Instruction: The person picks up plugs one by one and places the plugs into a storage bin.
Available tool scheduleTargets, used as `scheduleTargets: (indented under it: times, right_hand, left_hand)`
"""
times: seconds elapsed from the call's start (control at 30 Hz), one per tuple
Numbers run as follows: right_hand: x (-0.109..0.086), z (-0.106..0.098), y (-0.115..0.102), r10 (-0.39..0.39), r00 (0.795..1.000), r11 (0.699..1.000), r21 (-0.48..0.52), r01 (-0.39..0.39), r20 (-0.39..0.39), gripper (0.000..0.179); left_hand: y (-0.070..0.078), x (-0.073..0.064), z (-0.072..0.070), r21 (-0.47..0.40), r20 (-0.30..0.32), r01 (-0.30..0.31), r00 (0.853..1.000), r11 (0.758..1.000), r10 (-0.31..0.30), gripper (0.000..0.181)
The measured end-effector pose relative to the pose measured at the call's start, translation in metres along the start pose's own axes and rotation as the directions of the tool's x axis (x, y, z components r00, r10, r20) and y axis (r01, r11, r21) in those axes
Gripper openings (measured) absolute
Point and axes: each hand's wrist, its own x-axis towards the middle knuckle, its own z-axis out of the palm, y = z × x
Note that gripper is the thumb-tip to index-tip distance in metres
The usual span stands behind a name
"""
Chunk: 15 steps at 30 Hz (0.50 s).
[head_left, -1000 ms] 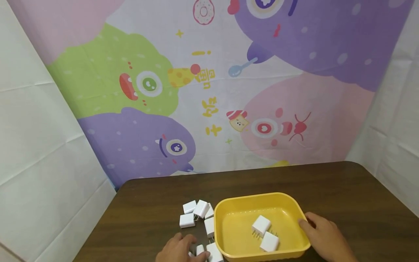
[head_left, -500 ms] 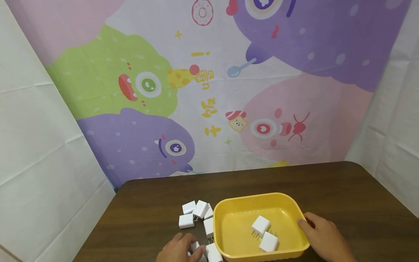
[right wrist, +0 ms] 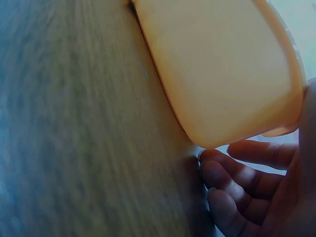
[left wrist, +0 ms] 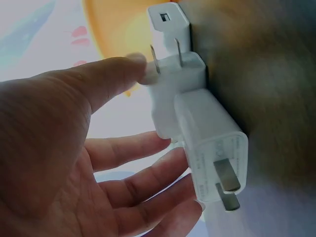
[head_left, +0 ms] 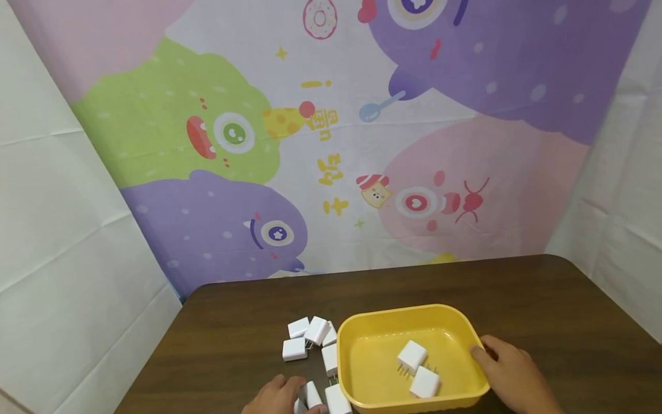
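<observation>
My left hand [head_left: 274,397] is low in the head view, beside several white charger plugs. In the left wrist view, its thumb and index finger pinch a white charger plug [left wrist: 168,98] with thin prongs pointing up. Its other fingers are near a second charger plug [left wrist: 212,148], whose flat prongs face the camera. My right hand [head_left: 517,374] holds the right side of a yellow plastic tray [head_left: 393,313], thumb at the rim and fingers outside. Two charger plugs, one nearer the middle [head_left: 412,356] and one nearer the front [head_left: 425,382], lie in the tray.
A cluster of charger plugs [head_left: 295,349] lies left of the tray on the dark wooden table [head_left: 233,322]. One charger plug [head_left: 338,399] stands by the tray's front left corner. A cartoon-print cloth [head_left: 331,241] hangs behind the table, with white cloth at both sides.
My left fingers have shifted around the nearest charger plugs, and one of these plugs has turned. The hand moved slightly down and left. My right hand and the tray look unchanged.
</observation>
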Motion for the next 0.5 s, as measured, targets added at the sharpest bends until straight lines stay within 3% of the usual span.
scheduleTargets:
  times: [0.2,0.5]
  right_hand:
    - [0.0,0.0,0.0,0.004,1.0,1.0,0.004,-0.004,-0.007,0.039]
    - [-0.002,0.001,0.0,0.002,1.0,1.0,0.023,-0.002,-0.013,0.037]
  left_hand:
    - [0.003,0.001,0.007,0.02,-0.077,-0.044,0.996,0.999,0.045,0.055]
    - [0.015,0.005,0.013,0.062,-0.173,-0.02,0.984,0.998,0.031,0.05]
